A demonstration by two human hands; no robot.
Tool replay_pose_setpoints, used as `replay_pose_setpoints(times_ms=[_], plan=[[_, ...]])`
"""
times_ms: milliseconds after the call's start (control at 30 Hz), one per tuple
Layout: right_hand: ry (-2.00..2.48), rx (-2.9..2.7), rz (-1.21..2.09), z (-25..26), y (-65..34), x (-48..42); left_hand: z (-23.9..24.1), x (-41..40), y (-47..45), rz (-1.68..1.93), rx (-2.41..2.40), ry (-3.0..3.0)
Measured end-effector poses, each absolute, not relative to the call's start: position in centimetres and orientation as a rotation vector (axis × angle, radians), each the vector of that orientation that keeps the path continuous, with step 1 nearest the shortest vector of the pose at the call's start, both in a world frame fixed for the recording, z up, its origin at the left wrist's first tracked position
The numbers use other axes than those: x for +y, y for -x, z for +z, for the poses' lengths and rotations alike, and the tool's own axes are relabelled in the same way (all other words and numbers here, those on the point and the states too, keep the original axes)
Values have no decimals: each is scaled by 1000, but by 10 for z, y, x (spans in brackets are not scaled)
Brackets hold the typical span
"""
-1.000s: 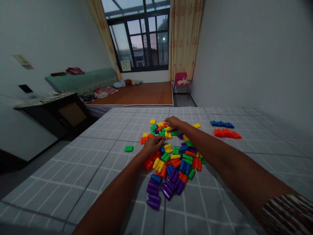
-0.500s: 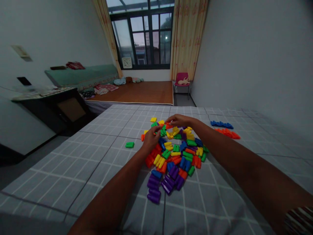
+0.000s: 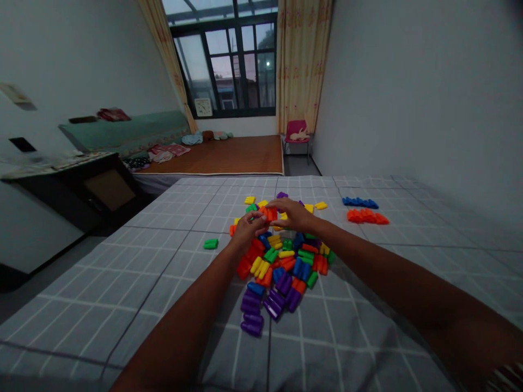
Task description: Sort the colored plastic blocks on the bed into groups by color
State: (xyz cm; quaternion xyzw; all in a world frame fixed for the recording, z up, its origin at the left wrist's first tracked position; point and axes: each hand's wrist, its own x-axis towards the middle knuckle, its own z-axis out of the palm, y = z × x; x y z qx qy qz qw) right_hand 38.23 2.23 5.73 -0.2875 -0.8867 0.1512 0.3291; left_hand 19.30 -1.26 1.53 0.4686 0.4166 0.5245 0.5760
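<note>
Over the far side of a pile of plastic building blocks (image 3: pixel 286 254), my two hands meet at some orange blocks (image 3: pixel 269 213). My left hand (image 3: pixel 248 228) is closed, with its fingertips on the near left side of the orange pieces. From the right, my right hand (image 3: pixel 292 214) curls its fingers round their other side. How the pieces join is partly hidden by my fingers. Purple blocks (image 3: pixel 251 313) lie at the pile's near edge, and yellow blocks (image 3: pixel 260 267) lie within it.
To the right lie a joined blue row (image 3: pixel 360 203) and a joined orange row (image 3: pixel 368 216). A single green block (image 3: pixel 211 244) lies left of the pile on the grey checked cloth (image 3: pixel 163 272). Beyond stand a bed (image 3: pixel 229 155), a dark cabinet (image 3: pixel 102 185) and a pink chair (image 3: pixel 297 130).
My hands have come together and lifted orange blocks a little above the pile. Some blocks at the far side have shifted, and the view has turned slightly to the right.
</note>
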Motion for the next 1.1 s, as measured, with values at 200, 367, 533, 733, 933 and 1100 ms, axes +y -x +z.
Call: replay_pose_setpoints(times_ms=[200, 367, 533, 733, 933, 1100], plan=[[778, -2291, 196, 41, -423, 5, 27, -22, -192, 1073, 1062, -1349], [1185, -2195, 148, 50, -552, 6, 18, -13, -179, 1032, 1156, -1348], [1793, -2139, 133, 56, -677, 5, 12, -8, -180, 1118, 1206, -1262], [1847, -2222, 148, 35, -716, 9, 22, -4, -178, 1214, 1301, -1312], [1796, -2265, 283, 29, -717, 10, 32, 3, -161, 1298, 1320, -1324], [1745, -2283, 325, 8, -727, 20, 41, 15, -146, 1355, 1369, -1395]])
